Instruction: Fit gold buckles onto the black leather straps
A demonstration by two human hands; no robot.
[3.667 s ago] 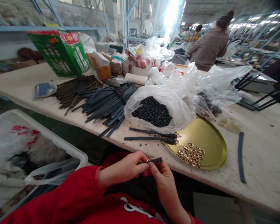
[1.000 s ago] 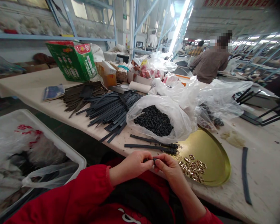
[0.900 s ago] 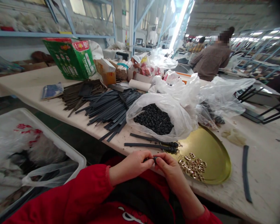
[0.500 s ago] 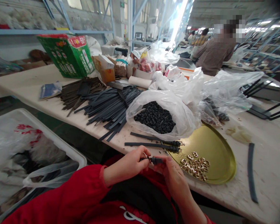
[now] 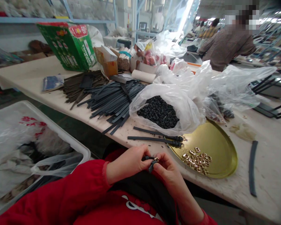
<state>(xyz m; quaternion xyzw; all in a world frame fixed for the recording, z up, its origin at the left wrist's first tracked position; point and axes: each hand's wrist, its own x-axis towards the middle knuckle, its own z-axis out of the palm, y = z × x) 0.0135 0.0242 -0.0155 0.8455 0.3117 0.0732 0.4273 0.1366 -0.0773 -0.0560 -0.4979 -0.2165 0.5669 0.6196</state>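
Observation:
Between my two hands, just off the table's front edge, is a dark strap (image 5: 151,168) with a small gold buckle (image 5: 156,159) at its bend. My left hand (image 5: 137,159) pinches the strap from the left. Fingers of my right hand (image 5: 165,167) close on the buckle end. Two finished-looking straps with buckles (image 5: 154,138) lie on the table beyond my hands, their buckle ends over the rim of a gold tray (image 5: 224,156). Loose gold buckles (image 5: 198,161) are heaped in that tray. Behind it, an open plastic bag (image 5: 189,115) holds many small black loops (image 5: 158,112).
Dark straps (image 5: 114,100) are piled left of the bag, with brown ones (image 5: 84,82) behind. A green box (image 5: 65,47) stands at the back left. One strap (image 5: 253,168) lies at the right. A white bin (image 5: 84,150) is at my left; a person (image 5: 227,43) works beyond.
My hands have drawn closer together, and the strap now bends downward between them with the buckle at my right fingertips. The view has shifted slightly.

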